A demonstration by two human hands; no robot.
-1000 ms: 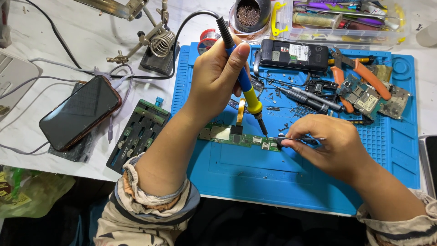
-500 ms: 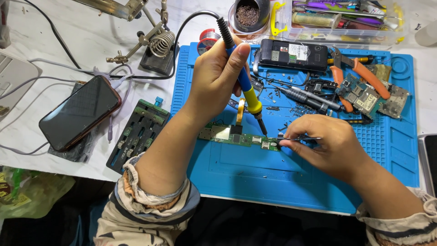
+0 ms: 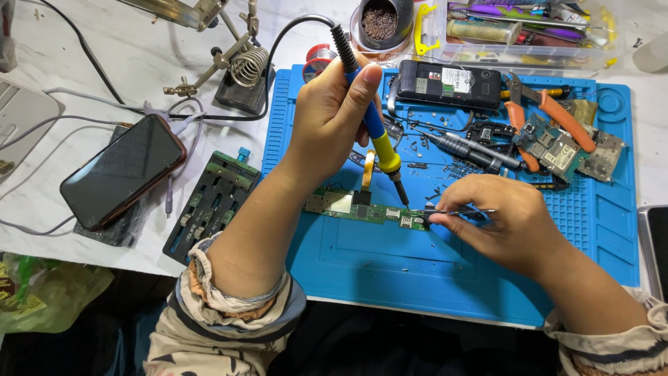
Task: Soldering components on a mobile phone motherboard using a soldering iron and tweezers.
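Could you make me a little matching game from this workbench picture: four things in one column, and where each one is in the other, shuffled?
Things
1. blue and yellow soldering iron
2. thin metal tweezers
3. dark-screened smartphone
4. orange-handled pliers

Places
A. on the white table, left of the blue silicone work mat
B. gripped in the left hand
C. at the mat's upper right, among loose circuit boards
D. pinched in the right hand, tips at the long green circuit board

Pairs: 1-B, 2-D, 3-A, 4-C
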